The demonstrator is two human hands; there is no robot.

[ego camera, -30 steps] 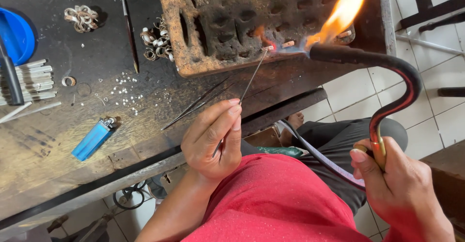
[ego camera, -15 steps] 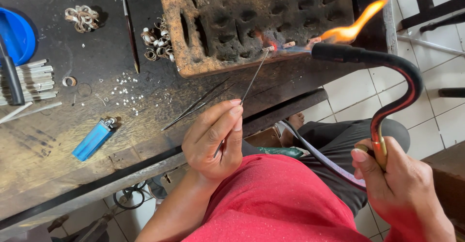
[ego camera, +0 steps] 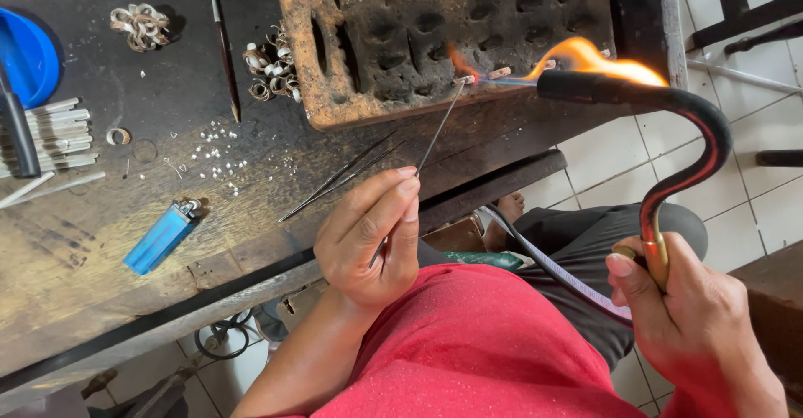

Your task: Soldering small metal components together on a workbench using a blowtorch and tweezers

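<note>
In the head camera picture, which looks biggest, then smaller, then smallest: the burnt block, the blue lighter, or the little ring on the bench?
1. Burnt block, by far the largest.
2. Blue lighter.
3. Little ring, the smallest.

the block [ego camera: 468, 38] at the worktop's far edge looks like rough, pitted, soot-charred brick, and the worktop [ego camera: 125, 318] itself is worn matt wood, scorched black toward its far side. the torch [ego camera: 669, 117] has a glossy curved metal neck and a matt black nozzle, the thin pick [ego camera: 439, 125] is bare shiny metal. near the front edge the lighter [ego camera: 161, 237] is glossy blue plastic with a metal cap.
</note>
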